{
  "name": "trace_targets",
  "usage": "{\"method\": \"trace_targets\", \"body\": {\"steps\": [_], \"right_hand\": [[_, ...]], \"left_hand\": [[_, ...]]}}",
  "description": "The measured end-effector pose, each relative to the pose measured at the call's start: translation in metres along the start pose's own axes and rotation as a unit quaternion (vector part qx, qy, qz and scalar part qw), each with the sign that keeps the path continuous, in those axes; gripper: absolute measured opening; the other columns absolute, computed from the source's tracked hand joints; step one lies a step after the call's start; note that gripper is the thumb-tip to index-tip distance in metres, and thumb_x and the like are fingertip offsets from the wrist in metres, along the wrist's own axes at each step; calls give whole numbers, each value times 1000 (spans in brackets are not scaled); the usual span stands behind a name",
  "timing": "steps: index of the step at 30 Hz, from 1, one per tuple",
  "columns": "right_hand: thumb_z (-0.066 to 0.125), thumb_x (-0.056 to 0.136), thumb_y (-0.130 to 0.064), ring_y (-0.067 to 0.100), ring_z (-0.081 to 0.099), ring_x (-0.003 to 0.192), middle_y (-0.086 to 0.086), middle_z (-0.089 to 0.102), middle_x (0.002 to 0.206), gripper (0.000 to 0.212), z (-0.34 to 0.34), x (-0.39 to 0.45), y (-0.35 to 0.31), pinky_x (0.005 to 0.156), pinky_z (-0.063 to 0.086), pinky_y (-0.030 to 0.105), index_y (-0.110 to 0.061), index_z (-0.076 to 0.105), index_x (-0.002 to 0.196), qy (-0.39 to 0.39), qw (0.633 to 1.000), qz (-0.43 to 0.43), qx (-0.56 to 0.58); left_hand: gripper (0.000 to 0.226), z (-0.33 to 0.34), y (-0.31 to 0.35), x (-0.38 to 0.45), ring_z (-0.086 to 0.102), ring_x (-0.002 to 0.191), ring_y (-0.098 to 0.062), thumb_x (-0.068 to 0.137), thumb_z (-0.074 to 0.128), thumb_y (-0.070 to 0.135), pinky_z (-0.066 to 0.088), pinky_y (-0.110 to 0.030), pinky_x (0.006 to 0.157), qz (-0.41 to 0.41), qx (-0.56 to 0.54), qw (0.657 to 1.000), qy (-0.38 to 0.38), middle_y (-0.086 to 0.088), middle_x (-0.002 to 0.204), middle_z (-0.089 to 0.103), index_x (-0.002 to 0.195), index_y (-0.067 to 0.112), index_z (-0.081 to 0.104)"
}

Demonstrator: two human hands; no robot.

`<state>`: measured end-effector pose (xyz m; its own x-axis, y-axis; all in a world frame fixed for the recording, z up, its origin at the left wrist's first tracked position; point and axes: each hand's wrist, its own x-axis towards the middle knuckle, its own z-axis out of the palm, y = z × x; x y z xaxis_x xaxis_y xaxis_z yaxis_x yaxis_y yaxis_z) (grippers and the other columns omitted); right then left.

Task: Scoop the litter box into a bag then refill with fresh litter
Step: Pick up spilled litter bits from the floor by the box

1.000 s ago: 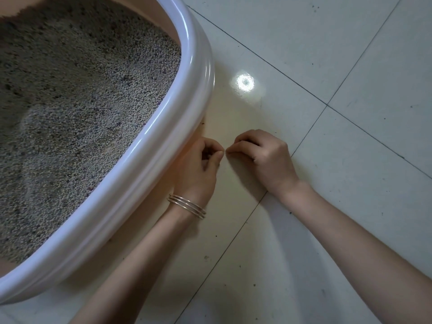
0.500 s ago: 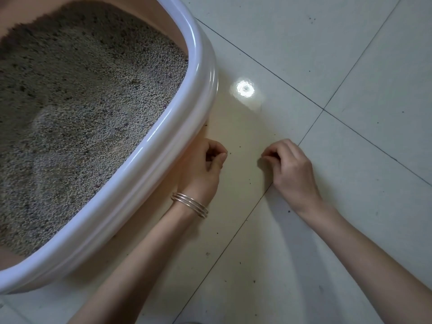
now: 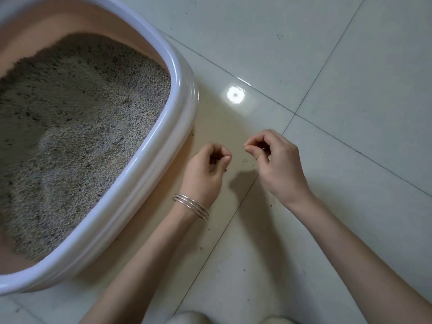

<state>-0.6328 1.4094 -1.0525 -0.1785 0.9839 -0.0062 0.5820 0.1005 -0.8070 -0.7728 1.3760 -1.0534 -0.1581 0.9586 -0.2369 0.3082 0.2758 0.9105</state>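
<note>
The peach plastic litter box with a wide white rolled rim sits on the pale glossy tiled floor, filling the left of the view, and holds grey granular litter banked up toward its far wall. Just beside its near right corner, the left hand is held low over the floor, wrist bent, a stack of thin silver bangles around the wrist; its fingers are curled in with thumb tip against them, and whether they hold anything cannot be told. Near it, apart, the right hand is raised with knuckles up, its fingers curled and pinched to the thumb, seemingly on something tiny. Dark scattered litter crumbs lie on the floor between the hands
</note>
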Motion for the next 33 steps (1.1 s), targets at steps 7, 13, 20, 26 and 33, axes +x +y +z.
{"method": "trace_targets", "body": {"steps": [7,13,20,26,33], "right_hand": [[61,87,-6,1,52,76,-2,60,82,7,-84,-9,-99,68,39,8,-10,61,82,-43,998,49,4],[61,88,-7,-4,51,75,-9,58,80,8,-198,-15,-239,68,38,6,-12,60,82,-45,995,84,37],[59,88,-8,0,53,79,-7,59,82,13,-348,-26,-400,70,39,7,-19,57,81,0,993,104,54],[59,89,-8,-6,54,78,-15,58,82,11,-460,-63,-499,70,41,6,-17,59,83,111,982,141,56],[59,89,-7,-2,55,77,-8,59,83,4,-537,-154,-577,71,42,5,-9,63,89,282,937,203,19]], "left_hand": [[24,-42,122,-28,54,65,-12,84,55,6,50,-30,69,-1,-7,1000,-28,7,72,55,74,27,49],[27,-95,286,-73,58,70,-20,86,55,1,47,-24,67,-3,16,998,-62,7,71,56,76,25,50],[21,-131,497,-119,57,70,-13,86,57,6,46,-20,67,39,31,991,-124,9,73,57,78,25,52],[27,-139,643,-154,57,70,-11,86,56,9,44,-16,66,111,68,967,-219,13,69,55,73,31,48],[22,-132,753,-222,57,68,-6,86,55,7,42,-7,63,223,84,901,-363,13,72,56,75,25,50]]}}
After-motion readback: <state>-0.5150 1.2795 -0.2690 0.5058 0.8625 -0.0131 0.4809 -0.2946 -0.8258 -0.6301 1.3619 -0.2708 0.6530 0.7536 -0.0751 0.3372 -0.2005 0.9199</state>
